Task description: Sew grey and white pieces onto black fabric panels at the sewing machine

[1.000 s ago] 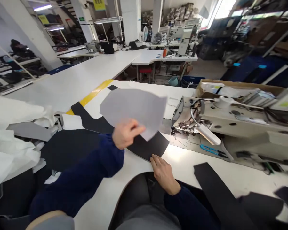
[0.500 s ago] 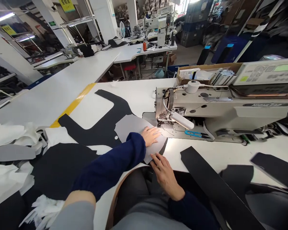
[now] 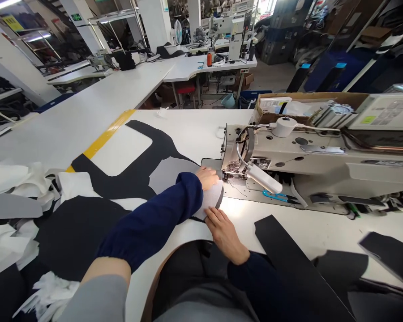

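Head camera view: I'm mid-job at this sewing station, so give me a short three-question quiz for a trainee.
1. Which is nearer the needle area of the industrial sewing machine: the left hand or the right hand?
2. True or false: the blue-handled snips lie on the bed of the machine.
3. What lies directly under the left hand?
A. A black fabric panel
B. A gray fabric panel
C. A cardboard box

Key: 1. The left hand. 2. True. 3. B.
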Demonstrator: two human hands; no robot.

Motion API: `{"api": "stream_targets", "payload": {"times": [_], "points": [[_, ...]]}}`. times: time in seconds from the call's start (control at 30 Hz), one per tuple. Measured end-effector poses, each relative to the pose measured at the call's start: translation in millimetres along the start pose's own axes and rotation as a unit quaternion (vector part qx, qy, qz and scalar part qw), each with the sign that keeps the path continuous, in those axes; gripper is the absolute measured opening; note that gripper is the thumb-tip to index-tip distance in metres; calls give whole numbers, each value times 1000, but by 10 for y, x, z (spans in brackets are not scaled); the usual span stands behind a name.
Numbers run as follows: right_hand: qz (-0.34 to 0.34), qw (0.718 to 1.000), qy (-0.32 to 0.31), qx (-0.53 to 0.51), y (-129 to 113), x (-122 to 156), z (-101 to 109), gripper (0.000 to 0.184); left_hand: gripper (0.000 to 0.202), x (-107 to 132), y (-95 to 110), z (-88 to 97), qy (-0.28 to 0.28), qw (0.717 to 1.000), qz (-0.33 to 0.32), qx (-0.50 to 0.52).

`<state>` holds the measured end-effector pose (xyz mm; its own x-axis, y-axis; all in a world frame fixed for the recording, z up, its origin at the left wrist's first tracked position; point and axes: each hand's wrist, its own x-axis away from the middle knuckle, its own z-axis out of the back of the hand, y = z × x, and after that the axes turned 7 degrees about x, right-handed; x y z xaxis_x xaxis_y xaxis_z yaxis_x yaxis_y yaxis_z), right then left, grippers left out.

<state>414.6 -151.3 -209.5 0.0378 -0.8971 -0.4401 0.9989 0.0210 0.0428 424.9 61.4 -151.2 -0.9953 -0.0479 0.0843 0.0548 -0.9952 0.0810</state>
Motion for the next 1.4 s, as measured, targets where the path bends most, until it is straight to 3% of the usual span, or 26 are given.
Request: {"api": "stream_targets", "payload": {"times": [0.23, 0.53, 1.07, 1.4], "points": [[18, 999, 14, 28, 109, -177, -111, 25, 19, -195, -212, -13, -24, 993, 69, 93], [16, 999, 20, 34, 140, -147, -145, 22, 18, -282, -271, -112, -28, 986, 80, 142], [-21, 999, 28, 11, 323, -55, -177, 23, 24, -438, -193, -207, 51, 995, 55, 69], [-32, 999, 12, 12, 392, -81, -99, 25, 24, -496, -156, -176, 44, 997, 45, 54]]}}
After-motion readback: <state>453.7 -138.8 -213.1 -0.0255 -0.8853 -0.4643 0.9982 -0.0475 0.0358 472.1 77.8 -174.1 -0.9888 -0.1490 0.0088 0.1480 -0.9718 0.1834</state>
